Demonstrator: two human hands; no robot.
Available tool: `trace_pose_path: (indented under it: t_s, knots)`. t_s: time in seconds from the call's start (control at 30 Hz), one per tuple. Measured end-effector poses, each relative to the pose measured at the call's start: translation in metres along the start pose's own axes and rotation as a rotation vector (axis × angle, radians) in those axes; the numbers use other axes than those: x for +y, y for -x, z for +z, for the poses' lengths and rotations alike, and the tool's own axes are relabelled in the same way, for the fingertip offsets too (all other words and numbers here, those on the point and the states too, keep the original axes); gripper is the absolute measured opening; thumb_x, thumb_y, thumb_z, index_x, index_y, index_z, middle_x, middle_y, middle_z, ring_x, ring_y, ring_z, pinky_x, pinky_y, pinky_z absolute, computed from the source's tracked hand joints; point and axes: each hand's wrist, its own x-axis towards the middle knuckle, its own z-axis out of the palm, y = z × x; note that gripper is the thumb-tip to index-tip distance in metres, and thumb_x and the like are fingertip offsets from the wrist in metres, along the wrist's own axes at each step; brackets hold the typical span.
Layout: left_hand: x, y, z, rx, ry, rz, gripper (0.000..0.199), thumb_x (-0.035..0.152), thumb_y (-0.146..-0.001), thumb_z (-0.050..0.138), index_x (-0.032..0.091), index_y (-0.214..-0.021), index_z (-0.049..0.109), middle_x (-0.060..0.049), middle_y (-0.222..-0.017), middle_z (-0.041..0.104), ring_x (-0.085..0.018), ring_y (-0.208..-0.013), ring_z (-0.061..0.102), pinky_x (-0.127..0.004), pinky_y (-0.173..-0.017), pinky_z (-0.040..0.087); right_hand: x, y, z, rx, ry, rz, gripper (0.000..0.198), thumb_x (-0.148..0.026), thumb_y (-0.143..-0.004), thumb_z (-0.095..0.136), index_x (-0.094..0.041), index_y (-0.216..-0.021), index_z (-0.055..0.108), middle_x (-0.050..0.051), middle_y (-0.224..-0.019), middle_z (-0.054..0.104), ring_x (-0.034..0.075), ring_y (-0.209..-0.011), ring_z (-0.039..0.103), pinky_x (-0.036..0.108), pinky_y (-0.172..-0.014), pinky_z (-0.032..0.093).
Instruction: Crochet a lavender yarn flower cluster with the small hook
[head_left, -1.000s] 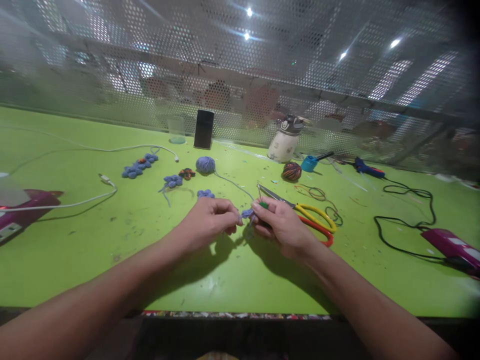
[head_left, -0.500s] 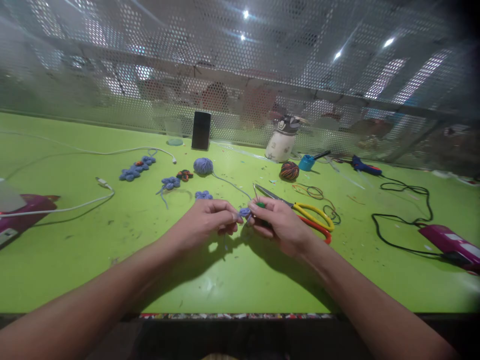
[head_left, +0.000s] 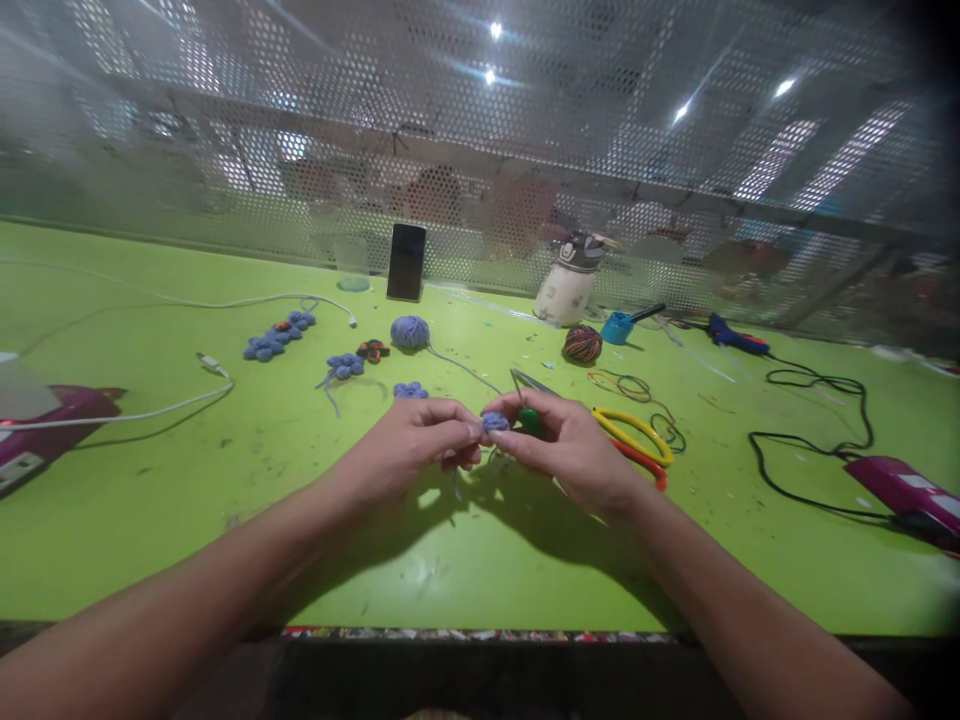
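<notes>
A small purple crochet piece (head_left: 496,422) is pinched between the fingertips of both hands, above the green table. My left hand (head_left: 427,432) is closed on its left side, and a loose yarn tail dangles below. My right hand (head_left: 564,438) grips the other side with thumb and forefinger. A crochet hook with a green handle (head_left: 529,421) is tucked in that same hand, its thin shaft pointing up and away. Yarn runs from the piece to a purple yarn ball (head_left: 409,332). Just behind my left hand lies a purple crochet flower (head_left: 411,390).
Scissors (head_left: 634,434) with yellow and red handles lie partly under my right hand. Farther back are a multicoloured yarn ball (head_left: 583,344), a phone (head_left: 406,262), a white jar (head_left: 568,285) and more crochet flowers (head_left: 346,366). Cables and purple power strips (head_left: 904,492) sit at both sides.
My right thumb and forefinger have come onto the crochet piece. The hook has swung back from it into the right hand, green handle showing. The view has shifted slightly.
</notes>
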Motion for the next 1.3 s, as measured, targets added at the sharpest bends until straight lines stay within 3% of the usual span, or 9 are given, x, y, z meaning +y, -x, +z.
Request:
trace_pose_path:
  t_s: [0.13,0.3,0.47,0.67,1.0,1.3]
  knots:
    - [0.001,0.002,0.000,-0.017,-0.044,0.028,0.014,0.027,-0.074,0.067,0.015,-0.066,0.067,-0.001,-0.061,0.061,-0.012,-0.059,0.049,-0.027,-0.059,0.036,0.000,0.001,-0.001,0.056,0.110,-0.089,0.015,-0.031,-0.080,0.072,-0.017,-0.086,0.071,-0.002,-0.065,0.057,0.008,-0.052,0.039,0.023,-0.047,0.028]
    - [0.001,0.004,-0.003,-0.085,-0.025,0.044,0.013,0.027,-0.077,0.066,0.016,-0.071,0.069,-0.002,-0.065,0.063,-0.013,-0.062,0.051,-0.027,-0.060,0.037,0.004,0.002,-0.002,0.038,-0.016,-0.048,0.021,-0.036,-0.080,0.073,-0.018,-0.090,0.074,-0.002,-0.059,0.056,0.006,-0.045,0.034,0.022,-0.042,0.023]
    - [0.000,0.006,-0.003,-0.122,0.070,0.079,0.013,0.027,-0.079,0.067,0.016,-0.073,0.070,-0.002,-0.069,0.064,-0.012,-0.065,0.052,-0.026,-0.062,0.037,0.006,0.004,-0.003,-0.004,-0.150,-0.001,0.022,-0.037,-0.078,0.075,-0.021,-0.093,0.076,0.001,-0.066,0.061,0.006,-0.046,0.038,0.022,-0.041,0.028]
    - [0.000,0.008,-0.004,-0.118,0.080,0.110,0.012,0.026,-0.079,0.069,0.016,-0.072,0.070,-0.001,-0.067,0.063,-0.012,-0.065,0.051,-0.026,-0.062,0.036,0.004,0.005,-0.008,-0.066,-0.104,0.031,0.032,-0.036,-0.078,0.075,-0.023,-0.107,0.073,0.001,-0.065,0.061,0.006,-0.045,0.037,0.021,-0.040,0.024]
    - [0.001,0.007,-0.005,-0.107,0.031,0.099,0.014,0.028,-0.078,0.070,0.017,-0.071,0.070,0.000,-0.062,0.062,-0.012,-0.062,0.049,-0.026,-0.061,0.036,-0.001,0.003,-0.004,-0.018,-0.113,0.028,0.021,-0.036,-0.072,0.080,-0.018,-0.082,0.074,-0.001,-0.058,0.057,0.005,-0.042,0.034,0.020,-0.037,0.021]
    - [0.002,0.007,-0.001,-0.128,0.166,0.050,0.038,0.039,-0.088,0.050,0.014,-0.072,0.072,-0.007,-0.065,0.065,-0.016,-0.061,0.055,-0.029,-0.060,0.038,0.002,0.005,-0.010,-0.053,-0.089,-0.011,0.019,-0.034,-0.077,0.076,-0.019,-0.088,0.076,-0.001,-0.059,0.058,0.004,-0.041,0.033,0.020,-0.037,0.020]
